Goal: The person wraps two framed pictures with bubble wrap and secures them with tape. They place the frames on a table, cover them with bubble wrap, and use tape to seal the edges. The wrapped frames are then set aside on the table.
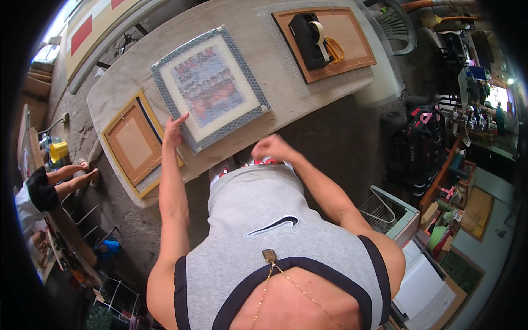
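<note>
Fingers [183, 117] of the left hand [173, 132] are touching the left edge of a bubble-wrapped picture [208, 89], grip unclear; the right hand [273, 148] is curling near the bench [125, 77], contents unclear. The picture is lying on it, between a gold frame [133, 144] and a brown frame [353, 41] supporting a tape dispenser [306, 44].

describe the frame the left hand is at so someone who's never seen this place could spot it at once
Find the pale, round-ended table with three frames lying across it. The bubble-wrapped picture frame is the middle one, with the left hand at its left edge. It alone lies picture side up, while the gold-edged frame and the brown frame show their backs.
</note>
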Demonstrator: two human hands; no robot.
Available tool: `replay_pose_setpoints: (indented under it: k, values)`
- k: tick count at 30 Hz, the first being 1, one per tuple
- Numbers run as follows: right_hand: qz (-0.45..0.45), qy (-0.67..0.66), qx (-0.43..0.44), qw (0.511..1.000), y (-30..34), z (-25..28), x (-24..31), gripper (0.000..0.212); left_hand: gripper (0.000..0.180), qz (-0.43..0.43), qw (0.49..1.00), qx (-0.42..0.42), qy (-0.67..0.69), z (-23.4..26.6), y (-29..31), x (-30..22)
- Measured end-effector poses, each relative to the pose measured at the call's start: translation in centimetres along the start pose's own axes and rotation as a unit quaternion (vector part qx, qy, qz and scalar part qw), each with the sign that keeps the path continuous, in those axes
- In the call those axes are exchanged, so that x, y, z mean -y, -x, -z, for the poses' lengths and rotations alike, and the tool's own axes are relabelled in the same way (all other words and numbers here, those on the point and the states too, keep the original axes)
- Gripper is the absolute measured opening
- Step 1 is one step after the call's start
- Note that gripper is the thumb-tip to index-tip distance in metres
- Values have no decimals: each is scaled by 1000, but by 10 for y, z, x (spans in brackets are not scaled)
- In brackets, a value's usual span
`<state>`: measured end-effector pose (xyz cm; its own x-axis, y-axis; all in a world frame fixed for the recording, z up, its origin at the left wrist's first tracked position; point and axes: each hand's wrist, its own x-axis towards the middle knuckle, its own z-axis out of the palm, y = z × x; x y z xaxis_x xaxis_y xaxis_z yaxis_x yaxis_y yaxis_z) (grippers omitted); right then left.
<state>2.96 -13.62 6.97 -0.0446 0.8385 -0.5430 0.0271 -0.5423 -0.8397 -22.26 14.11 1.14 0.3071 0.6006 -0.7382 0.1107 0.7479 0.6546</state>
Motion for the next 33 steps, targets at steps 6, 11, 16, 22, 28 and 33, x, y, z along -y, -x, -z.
replay_pose_setpoints:
  k: [6, 11, 16, 22, 28, 33]
  values:
    - [125, 101, -660, 734, -40, 201, 4, 63, 49, -27, 995, 100, 13, -7, 12, -21]
    - [260, 133, -554, 780, -81, 240, 10, 73, 51, -105, 993, 22, 53, -18, 74, -11]
    - [264, 29, -499, 825, -77, 241, 0, 69, 57, -196, 961, -18, 194, -22, 159, 20]
    - [270, -139, -513, 803, -77, 257, 33, 55, 57, -192, 910, -174, 322, 40, 255, 81]
    - [307, -187, -405, 840, -71, 191, 90, 48, 47, -237, 858, -260, 374, 115, 322, 149]
    - [277, -121, -350, 886, -127, 95, 104, 53, 46, -234, 826, -309, 409, 143, 330, 168]
